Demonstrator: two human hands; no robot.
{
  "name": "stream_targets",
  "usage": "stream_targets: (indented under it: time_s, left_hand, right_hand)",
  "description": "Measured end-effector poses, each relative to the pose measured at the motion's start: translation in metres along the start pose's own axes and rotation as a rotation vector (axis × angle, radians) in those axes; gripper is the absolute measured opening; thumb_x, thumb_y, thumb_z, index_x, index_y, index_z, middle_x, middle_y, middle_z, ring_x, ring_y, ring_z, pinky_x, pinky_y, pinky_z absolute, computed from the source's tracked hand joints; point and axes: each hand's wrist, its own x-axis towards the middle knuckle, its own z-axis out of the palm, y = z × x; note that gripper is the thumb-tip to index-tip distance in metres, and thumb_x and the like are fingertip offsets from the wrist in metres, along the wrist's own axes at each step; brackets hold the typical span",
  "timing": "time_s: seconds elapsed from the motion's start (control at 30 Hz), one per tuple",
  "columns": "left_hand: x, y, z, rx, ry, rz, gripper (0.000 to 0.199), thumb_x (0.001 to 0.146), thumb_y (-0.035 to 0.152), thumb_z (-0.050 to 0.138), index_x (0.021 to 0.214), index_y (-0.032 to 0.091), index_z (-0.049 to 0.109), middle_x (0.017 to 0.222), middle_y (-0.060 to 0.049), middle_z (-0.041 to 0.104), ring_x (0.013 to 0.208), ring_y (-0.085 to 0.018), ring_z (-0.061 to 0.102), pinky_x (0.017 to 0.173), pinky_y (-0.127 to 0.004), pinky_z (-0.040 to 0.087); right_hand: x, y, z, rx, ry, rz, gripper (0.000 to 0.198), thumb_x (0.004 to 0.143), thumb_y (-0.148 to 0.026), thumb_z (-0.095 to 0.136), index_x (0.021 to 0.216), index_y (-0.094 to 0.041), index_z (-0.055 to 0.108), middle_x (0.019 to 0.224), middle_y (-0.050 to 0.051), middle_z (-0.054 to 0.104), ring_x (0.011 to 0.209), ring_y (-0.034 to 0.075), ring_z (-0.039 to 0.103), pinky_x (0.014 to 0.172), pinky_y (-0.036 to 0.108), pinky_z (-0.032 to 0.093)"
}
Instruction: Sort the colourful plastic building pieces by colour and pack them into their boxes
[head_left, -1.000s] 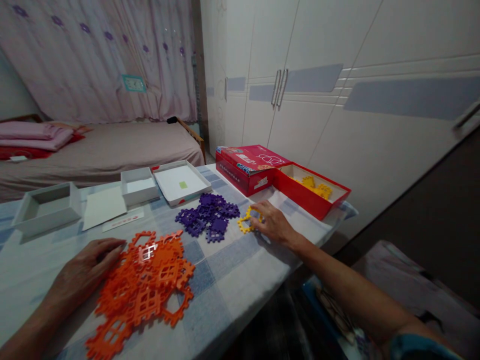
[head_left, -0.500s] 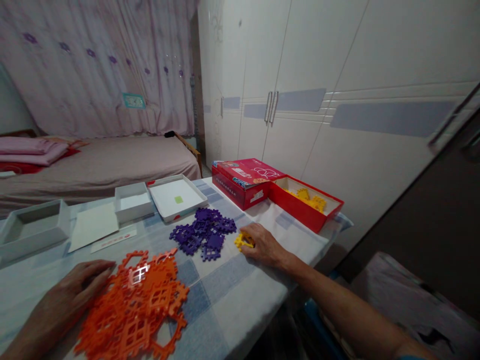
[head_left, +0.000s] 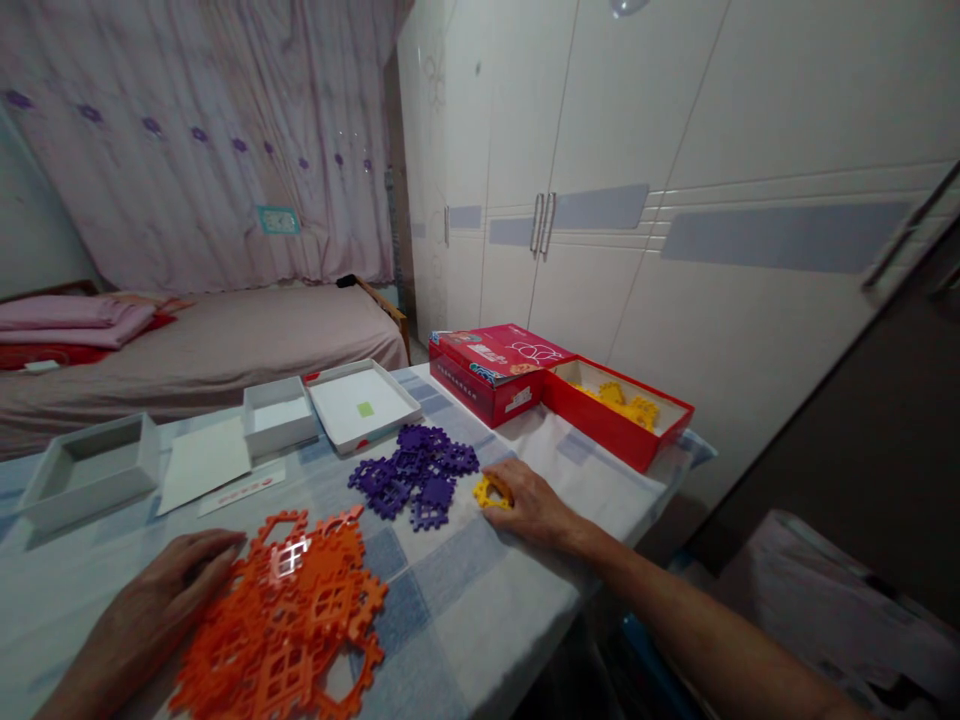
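Right hand: I have the right hand (head_left: 536, 505) low over the checked tablecloth (head_left: 480, 610), thumb and fingers pinching a yellow interlocking piece (head_left: 481, 490) by its right side. The piece lies at the fingertips and projects leftward from the grip, its toothed edge facing the purple interlocking pieces (head_left: 435, 490). A narrow strip of cloth separates the two. I read a rounded frame with a gap in its middle and no clear long axis; the fingers cover the remainder. I cannot tell whether it is one piece or several together.

Reference position: the red tray (head_left: 600, 425) stands behind and to the right of the right hand, well apart from it, and contains more yellow pieces (head_left: 643, 411). The pinched piece thus points away from the tray, with the hand between. The red box (head_left: 480, 390) adjoins the tray on its left.

Left hand: I have the left hand (head_left: 161, 600) resting at the left edge of the orange interlocking pieces (head_left: 300, 610). Thumb and index finger stand slightly apart, with nothing visibly pinched. The right hand is the nearer one to both tray and purple pile.
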Motion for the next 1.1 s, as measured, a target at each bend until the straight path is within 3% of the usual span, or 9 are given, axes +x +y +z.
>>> stream_targets:
  time_s: [0.17, 0.37, 0.5, 0.67, 0.77, 0.87, 1.03, 1.1]
  left_hand:
    - [0.0, -0.002, 0.001, 0.023, -0.002, 0.044, 0.052, 0.074, 0.06, 0.042, 0.095, 0.022, 0.071, 0.109, -0.008, 0.071, 0.094, -0.026, 0.068, 0.086, -0.037, 0.054]
    - [0.001, -0.01, 0.004, 0.066, -0.002, 0.094, 0.049, 0.081, 0.053, 0.042, 0.102, 0.018, 0.069, 0.114, -0.009, 0.067, 0.098, -0.025, 0.066, 0.086, -0.034, 0.052]
    - [0.001, -0.01, 0.004, 0.08, -0.036, 0.058, 0.052, 0.081, 0.055, 0.04, 0.105, 0.018, 0.068, 0.116, -0.009, 0.065, 0.102, -0.025, 0.065, 0.089, -0.034, 0.051]
    - [0.001, -0.006, 0.002, 0.072, -0.045, 0.05, 0.054, 0.078, 0.058, 0.039, 0.102, 0.019, 0.068, 0.116, -0.009, 0.066, 0.1, -0.025, 0.065, 0.09, -0.035, 0.05]
    - [0.001, -0.001, 0.001, 0.046, -0.033, 0.019, 0.055, 0.076, 0.061, 0.039, 0.099, 0.021, 0.069, 0.113, -0.009, 0.068, 0.099, -0.027, 0.066, 0.088, -0.037, 0.052]
    - [0.0, 0.001, 0.001, 0.027, -0.023, 0.006, 0.055, 0.075, 0.061, 0.039, 0.098, 0.021, 0.07, 0.112, -0.008, 0.069, 0.098, -0.027, 0.066, 0.089, -0.037, 0.052]
    - [0.001, -0.005, 0.003, 0.034, -0.03, 0.052, 0.052, 0.078, 0.057, 0.04, 0.1, 0.019, 0.068, 0.112, -0.008, 0.067, 0.096, -0.024, 0.066, 0.086, -0.033, 0.051]
    - [0.001, -0.006, 0.005, 0.025, -0.014, 0.079, 0.05, 0.079, 0.055, 0.041, 0.1, 0.019, 0.068, 0.112, -0.008, 0.067, 0.097, -0.023, 0.066, 0.086, -0.032, 0.051]
  right_hand:
    - [-0.004, 0.005, -0.003, 0.128, -0.018, 0.083, 0.051, 0.072, -0.023, 0.066, 0.122, -0.014, 0.058, 0.108, 0.009, 0.06, 0.098, 0.019, 0.057, 0.09, 0.031, 0.046]
    - [-0.005, 0.004, -0.006, 0.062, -0.094, 0.049, 0.057, 0.074, -0.027, 0.067, 0.128, -0.012, 0.054, 0.116, 0.012, 0.057, 0.107, 0.023, 0.053, 0.098, 0.037, 0.042]
    - [-0.002, -0.002, -0.01, 0.018, -0.146, 0.007, 0.048, 0.071, -0.023, 0.068, 0.117, -0.013, 0.058, 0.11, 0.011, 0.055, 0.105, 0.023, 0.053, 0.097, 0.037, 0.042]
    - [-0.005, -0.016, -0.001, 0.134, -0.024, 0.011, 0.049, 0.067, -0.012, 0.06, 0.114, -0.018, 0.052, 0.109, 0.007, 0.049, 0.09, 0.017, 0.054, 0.081, 0.03, 0.049]
    - [-0.007, -0.015, -0.002, 0.266, 0.104, 0.01, 0.048, 0.066, -0.008, 0.053, 0.112, -0.022, 0.051, 0.107, 0.005, 0.052, 0.091, 0.016, 0.055, 0.084, 0.03, 0.049]
    - [0.001, 0.007, -0.033, 0.314, 0.309, 0.084, 0.044, 0.068, -0.015, 0.055, 0.112, -0.022, 0.049, 0.108, 0.005, 0.055, 0.093, 0.017, 0.057, 0.085, 0.033, 0.049]
    - [0.036, 0.083, -0.13, 0.089, 0.791, 0.295, 0.054, 0.065, -0.03, 0.062, 0.116, -0.018, 0.048, 0.105, 0.008, 0.057, 0.088, 0.02, 0.057, 0.085, 0.038, 0.049]
    - [0.049, 0.112, -0.158, -0.023, 0.826, 0.394, 0.059, 0.063, -0.032, 0.065, 0.117, -0.015, 0.049, 0.109, 0.012, 0.056, 0.095, 0.023, 0.057, 0.088, 0.041, 0.047]
